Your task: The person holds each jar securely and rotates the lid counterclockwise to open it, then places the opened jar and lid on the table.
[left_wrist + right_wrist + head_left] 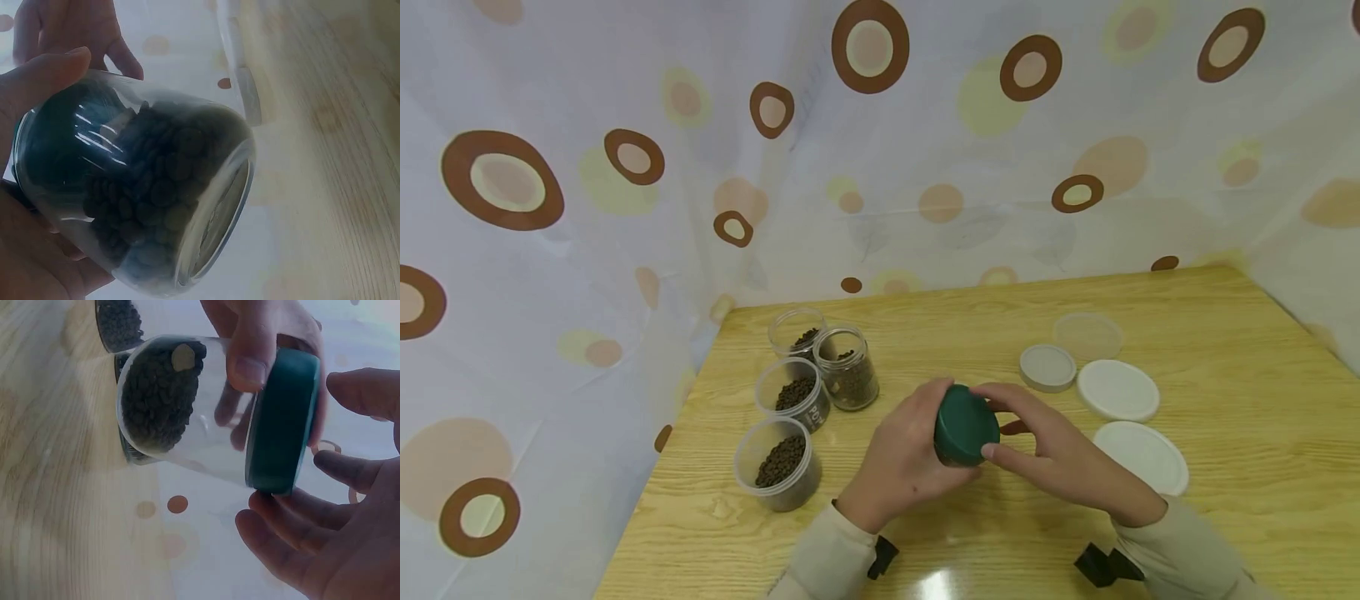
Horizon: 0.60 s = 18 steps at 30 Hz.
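Observation:
A clear jar [150, 187] with a green lid [967, 423] is held up off the table, tilted, with dark brown pellets lying inside it. My left hand [901, 462] grips it around the upper part, thumb and fingers wrapped close to the lid. On the other side, my right hand [1063, 458] spreads loosely about the lid. In the right wrist view its thumb and index finger stand apart from the lid, while other fingertips [265, 503] lie at the lid's lower edge; whether they touch is hard to tell.
Several uncovered containers of pellets stand at the left, among them a tall jar [854, 383] and a front tub [793, 492]. To the right lie several lids: a white one [1118, 390], another white one [1142, 458], a grey one [1048, 368] and a clear one [1088, 335].

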### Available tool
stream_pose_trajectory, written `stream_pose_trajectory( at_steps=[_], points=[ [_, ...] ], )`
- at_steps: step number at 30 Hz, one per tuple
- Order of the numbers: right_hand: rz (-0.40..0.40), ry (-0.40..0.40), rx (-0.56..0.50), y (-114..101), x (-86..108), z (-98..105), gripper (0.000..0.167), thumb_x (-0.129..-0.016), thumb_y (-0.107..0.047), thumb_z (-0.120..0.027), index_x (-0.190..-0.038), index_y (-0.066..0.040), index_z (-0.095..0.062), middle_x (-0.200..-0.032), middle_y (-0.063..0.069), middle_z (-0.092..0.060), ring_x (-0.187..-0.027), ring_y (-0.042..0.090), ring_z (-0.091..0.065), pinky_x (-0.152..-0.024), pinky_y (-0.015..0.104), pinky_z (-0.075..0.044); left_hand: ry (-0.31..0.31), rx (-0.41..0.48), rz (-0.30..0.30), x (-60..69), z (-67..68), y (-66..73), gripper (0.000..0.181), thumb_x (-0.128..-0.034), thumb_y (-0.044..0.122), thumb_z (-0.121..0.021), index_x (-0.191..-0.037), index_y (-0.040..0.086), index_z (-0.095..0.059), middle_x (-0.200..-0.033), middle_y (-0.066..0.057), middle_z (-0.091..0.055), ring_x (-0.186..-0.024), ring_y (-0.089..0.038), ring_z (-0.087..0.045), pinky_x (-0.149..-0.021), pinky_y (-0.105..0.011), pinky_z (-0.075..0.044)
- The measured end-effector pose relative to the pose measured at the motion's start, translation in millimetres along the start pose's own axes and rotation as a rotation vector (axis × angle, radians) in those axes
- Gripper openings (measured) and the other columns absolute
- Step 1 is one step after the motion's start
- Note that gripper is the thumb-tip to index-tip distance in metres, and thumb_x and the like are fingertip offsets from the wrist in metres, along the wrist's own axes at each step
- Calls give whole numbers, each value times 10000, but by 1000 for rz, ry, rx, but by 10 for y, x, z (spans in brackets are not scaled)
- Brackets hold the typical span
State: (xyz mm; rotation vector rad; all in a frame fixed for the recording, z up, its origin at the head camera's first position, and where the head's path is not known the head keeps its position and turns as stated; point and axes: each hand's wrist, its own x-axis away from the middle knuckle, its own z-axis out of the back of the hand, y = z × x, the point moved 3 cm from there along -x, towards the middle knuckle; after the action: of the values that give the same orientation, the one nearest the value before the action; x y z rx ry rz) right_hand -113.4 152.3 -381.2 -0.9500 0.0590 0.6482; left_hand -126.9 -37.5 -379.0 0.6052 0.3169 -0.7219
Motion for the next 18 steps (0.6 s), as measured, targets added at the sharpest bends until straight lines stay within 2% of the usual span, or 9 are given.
stream_pose_trajectory(
  at_steps=[5,9,14,18],
  points=[
    [-54,-2,9,-34,-46,-74,675,-894,-249,-741,-1474,-162,-407,-1431,86,-505,-1189,175,-560,-828,294,-553,9,-132,-40,8,-36,50,890,-730,417,-827,-1421,23,-429,-1323,-92,-607,-1158,-194,-642,-953,-315,-557],
    [-113,50,37,-62,-79,-119,764,-820,-318,-813,-1457,-139,-432,-1405,100,-523,-1114,199,-566,-766,265,-553,23,-179,-38,12,-46,78,891,-730,418,-824,-1418,7,-435,-1342,-104,-599,-1180,-219,-639,-962,-333,-556],
    [-145,140,29,-61,-72,-138,761,-767,-284,-846,-1421,-150,-481,-1340,79,-565,-1055,192,-554,-695,262,-567,34,-135,-50,30,-86,100,881,-758,394,-818,-1437,20,-401,-1345,-113,-585,-1175,-223,-629,-967,-350,-551],
    [-147,164,4,-65,-53,-119,748,-760,-254,-839,-1412,-144,-489,-1333,91,-569,-1070,228,-547,-666,259,-573,15,-52,-10,84,-96,78,936,-798,435,-795,-1497,35,-318,-1432,-142,-518,-1273,-248,-571,-1022,-403,-521]
  ],
)
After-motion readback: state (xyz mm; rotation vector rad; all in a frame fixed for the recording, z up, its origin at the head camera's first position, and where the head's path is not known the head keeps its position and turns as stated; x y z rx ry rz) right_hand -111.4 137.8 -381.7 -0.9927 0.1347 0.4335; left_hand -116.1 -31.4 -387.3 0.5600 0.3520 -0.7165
